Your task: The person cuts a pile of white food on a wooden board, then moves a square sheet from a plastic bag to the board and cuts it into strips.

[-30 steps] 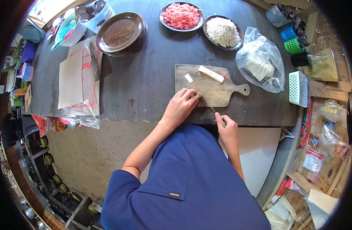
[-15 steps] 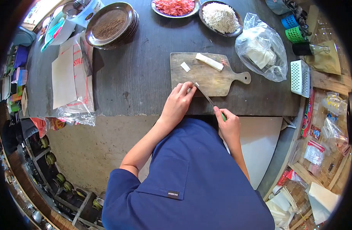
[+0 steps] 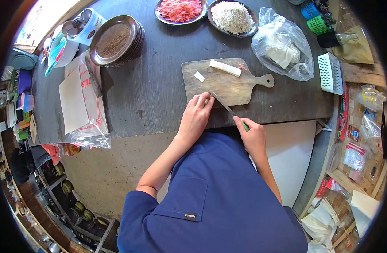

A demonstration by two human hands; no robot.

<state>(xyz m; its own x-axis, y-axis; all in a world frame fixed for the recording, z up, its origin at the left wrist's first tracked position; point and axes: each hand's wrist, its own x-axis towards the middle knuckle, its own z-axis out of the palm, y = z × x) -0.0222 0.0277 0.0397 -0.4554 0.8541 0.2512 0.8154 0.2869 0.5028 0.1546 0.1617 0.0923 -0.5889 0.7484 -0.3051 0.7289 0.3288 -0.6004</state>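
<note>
My right hand [image 3: 251, 133] grips a knife [image 3: 223, 104] by its green handle, the thin blade slanting up and left to the fingertips of my left hand [image 3: 197, 110]. Those fingers are pinched together at the near edge of a wooden cutting board [image 3: 225, 90]. A pale bit shows beside them at the blade's tip; what they hold is mostly hidden and I cannot tell its kind. On the board lie a long white strip [image 3: 225, 68] and a small white rectangular piece [image 3: 199, 76]. Reddish scraps lie by the strip's right end.
Behind the board stand a plate of pink-red shreds [image 3: 179, 10] and a dark plate heaped with whitish shreds [image 3: 233, 17]. A clear plastic bag [image 3: 283, 48] lies to the right. Stacked brown plates [image 3: 113, 40] and another knife on paper [image 3: 94, 80] are at the left.
The view has shifted slightly, so the table things appear a little displaced. The white bit that stood out at the knife tip shows less now. Both hands keep nearly the same pose.
</note>
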